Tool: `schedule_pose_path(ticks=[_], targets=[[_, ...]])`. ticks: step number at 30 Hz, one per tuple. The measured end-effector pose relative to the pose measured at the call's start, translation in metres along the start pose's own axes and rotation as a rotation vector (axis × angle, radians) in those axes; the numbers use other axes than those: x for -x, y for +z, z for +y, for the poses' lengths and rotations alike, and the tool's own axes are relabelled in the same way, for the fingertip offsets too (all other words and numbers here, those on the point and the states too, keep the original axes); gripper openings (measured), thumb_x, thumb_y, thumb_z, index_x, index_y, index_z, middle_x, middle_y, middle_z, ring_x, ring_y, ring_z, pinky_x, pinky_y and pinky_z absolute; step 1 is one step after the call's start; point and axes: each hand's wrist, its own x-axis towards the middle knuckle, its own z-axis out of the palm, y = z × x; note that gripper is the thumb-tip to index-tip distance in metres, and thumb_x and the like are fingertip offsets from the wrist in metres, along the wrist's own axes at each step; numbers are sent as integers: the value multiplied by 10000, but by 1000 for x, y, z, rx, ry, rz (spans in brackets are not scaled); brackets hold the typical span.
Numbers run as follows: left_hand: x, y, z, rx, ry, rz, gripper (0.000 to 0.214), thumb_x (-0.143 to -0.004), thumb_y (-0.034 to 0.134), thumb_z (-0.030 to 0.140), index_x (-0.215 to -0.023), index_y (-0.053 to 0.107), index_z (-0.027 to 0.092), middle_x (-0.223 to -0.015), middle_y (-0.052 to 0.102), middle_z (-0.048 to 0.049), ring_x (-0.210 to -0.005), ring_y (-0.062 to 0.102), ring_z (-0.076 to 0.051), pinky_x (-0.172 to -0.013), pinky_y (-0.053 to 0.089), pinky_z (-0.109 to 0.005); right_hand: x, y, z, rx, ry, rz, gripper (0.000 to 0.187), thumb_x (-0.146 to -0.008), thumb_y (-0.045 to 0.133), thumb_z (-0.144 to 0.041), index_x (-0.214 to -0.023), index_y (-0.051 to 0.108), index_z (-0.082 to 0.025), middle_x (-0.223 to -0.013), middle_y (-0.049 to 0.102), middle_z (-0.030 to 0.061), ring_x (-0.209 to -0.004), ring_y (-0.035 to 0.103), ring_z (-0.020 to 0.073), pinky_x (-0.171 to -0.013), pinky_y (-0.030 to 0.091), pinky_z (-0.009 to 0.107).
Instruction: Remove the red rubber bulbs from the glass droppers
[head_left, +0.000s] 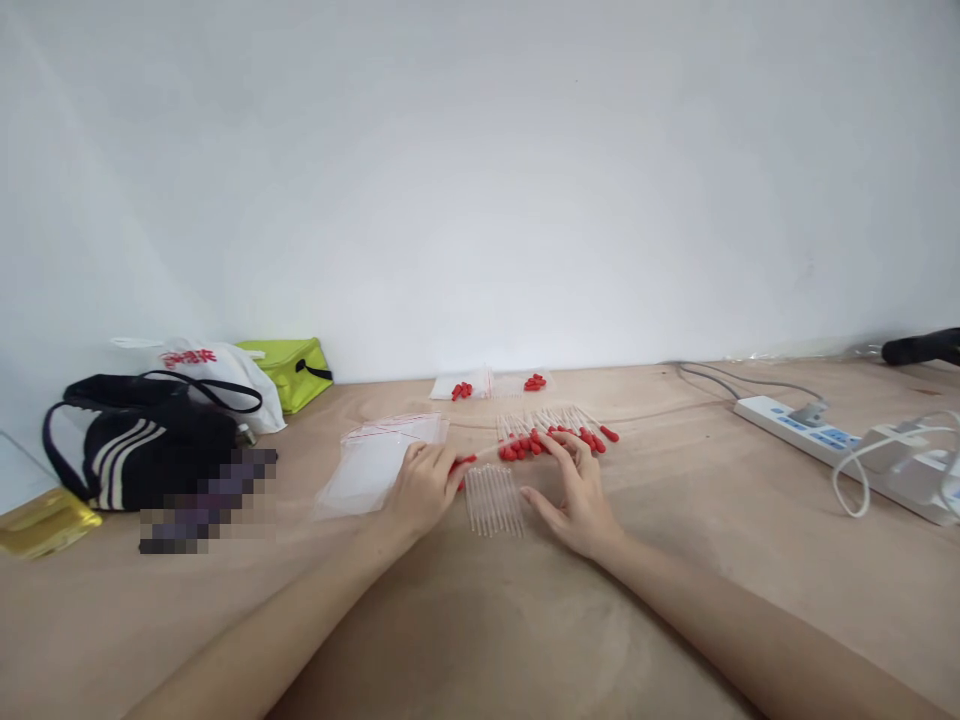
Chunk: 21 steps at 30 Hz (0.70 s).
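Clear tubes (493,502) lie in a row between the hands, just beside the right thumb. The left hand (424,487) pinches a red cap (467,460); the right hand (576,495) is half-curled, thumb apart from fingers, and I cannot tell whether it grips anything. Joining cap and tube seems the step in hand, calling next for steady alignment. Beyond the right fingertips lie red-capped tubes (514,451); farther off, loose caps (535,382).

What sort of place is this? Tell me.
Likely a makeshift indoor workspace: a wood-toned tabletop against a pale wall, with red-ended clear tubes grouped on it.
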Motion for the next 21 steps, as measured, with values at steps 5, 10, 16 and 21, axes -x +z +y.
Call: schedule_pose_path(ticks=[5, 10, 16, 21], targets=[[29, 9, 7, 131, 266, 134, 195, -857, 430, 219, -701, 541, 181, -665, 607, 2, -649, 535, -118, -739, 399, -297, -1, -4, -4, 130, -232, -159, 400, -786, 503, -390, -1160, 501, -248, -1088, 551, 72, -1054, 426, 229, -899, 256, 429], [26, 19, 14, 184, 310, 181, 185, -851, 447, 204, -700, 551, 172, -663, 602, 2, -641, 528, -108, -757, 416, -298, -2, 2, -7, 105, -299, -200, 195, -829, 471, -320, -939, 620, -261, -709, 611, -1, -754, 475, 142, -905, 200, 415], [24, 15, 13, 130, 302, 170, 167, -826, 496, 276, -944, 591, 205, -947, 645, -38, -918, 546, -182, -866, 355, -387, -2, 4, -8, 43, -333, -204, 202, -843, 430, -264, -806, 622, -215, -630, 556, -5, -697, 425, 128, -841, 239, 366], [27, 11, 14, 155, 321, 117, 157, -838, 478, 249, -767, 617, 233, -810, 677, 25, -919, 559, -170, -974, 234, -433, -1, 1, -7, 12, -392, -230, 187, -826, 441, -241, -757, 613, -213, -574, 522, -15, -663, 399, 123, -814, 231, 364]])
